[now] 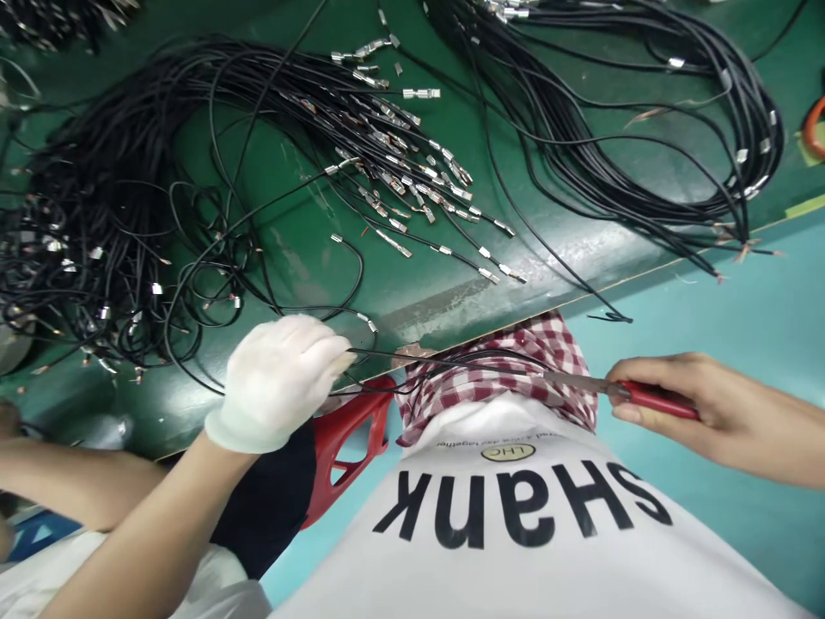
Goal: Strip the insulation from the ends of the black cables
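Left hand (277, 378), gloved, pinches black wire (444, 359); right hand (676, 395) grips red-handled tool (638, 397), both past the green surface (412, 292) edge, over open floor (741, 292).

gloved left hand (277, 383) pinches black wire (451, 359); right hand (683, 400) grips red-handled tool (644, 397)

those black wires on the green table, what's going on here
A person at a green table holds one thin black wire stretched between both hands. The left hand, in a white glove, pinches one end; the bare right hand grips a red-handled tool whose metal tip meets the wire's other end. Bundles of black wires with metal terminals lie spread across the table. Another person's arm shows at lower left.
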Available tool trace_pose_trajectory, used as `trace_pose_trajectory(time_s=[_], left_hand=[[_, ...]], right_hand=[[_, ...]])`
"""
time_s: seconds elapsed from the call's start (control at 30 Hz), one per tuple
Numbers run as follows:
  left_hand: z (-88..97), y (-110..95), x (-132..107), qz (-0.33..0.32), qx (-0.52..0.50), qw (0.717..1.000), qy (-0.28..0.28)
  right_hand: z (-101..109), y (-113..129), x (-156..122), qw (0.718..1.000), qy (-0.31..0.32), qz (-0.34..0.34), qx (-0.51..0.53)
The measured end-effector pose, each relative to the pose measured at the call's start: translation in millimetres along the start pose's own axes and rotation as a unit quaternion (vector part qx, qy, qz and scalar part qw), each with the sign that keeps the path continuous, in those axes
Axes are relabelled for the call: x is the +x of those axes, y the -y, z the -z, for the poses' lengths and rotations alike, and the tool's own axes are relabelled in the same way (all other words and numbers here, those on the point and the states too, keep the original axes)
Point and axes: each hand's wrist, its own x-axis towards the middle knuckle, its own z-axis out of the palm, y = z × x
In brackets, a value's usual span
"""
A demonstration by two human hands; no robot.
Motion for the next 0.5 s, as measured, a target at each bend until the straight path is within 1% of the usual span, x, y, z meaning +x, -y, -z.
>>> trace_pose_trajectory(time_s=[0.07, 0.1, 0.13, 0.17, 0.23, 0.27, 0.3, 0.37, 0.43, 0.5], left_hand=[[-5.8, -0.5, -1.3, 0.001, 0.007, 0.999, 0.033], [-5.4, -4.5, 1.0, -0.001, 0.004, 0.999, 0.047], [-2.5, -11.1, 5.2, 0.005, -0.001, 0.999, 0.049], [2.9, -20.3, 11.4, 0.02, -0.008, 0.999, 0.037], [18.2, -45.5, 28.6, 0.063, -0.029, 0.997, -0.016], [26.0, -60.4, 38.8, 0.075, -0.047, 0.995, -0.042], [32.5, -75.9, 49.5, 0.067, -0.071, 0.994, -0.054], [38.4, -105.1, 69.9, 0.019, -0.125, 0.99, -0.056], [34.4, -126.5, 85.2, -0.015, -0.154, 0.986, -0.061], [25.1, -136.6, 93.2, -0.028, -0.171, 0.982, -0.08]], right_hand=[[1.3, -5.1, 8.9, 0.999, 0.03, -0.008, -0.039], [2.2, -6.9, 13.7, 0.998, 0.031, -0.01, -0.061], [3.3, -7.8, 18.1, 0.997, 0.02, -0.007, -0.079], [4.4, -7.6, 21.9, 0.995, 0.01, -0.002, -0.097], [6.6, -3.7, 26.7, 0.992, -0.008, 0.01, -0.124], [7.4, -0.3, 27.6, 0.991, -0.016, 0.018, -0.134], [7.9, 3.6, 27.6, 0.989, -0.023, 0.024, -0.143], [8.3, 10.8, 26.1, 0.986, -0.037, 0.031, -0.16], [8.3, 14.6, 23.8, 0.984, -0.043, 0.036, -0.171], [8.4, 13.4, 22.0, 0.981, -0.05, 0.045, -0.183]])
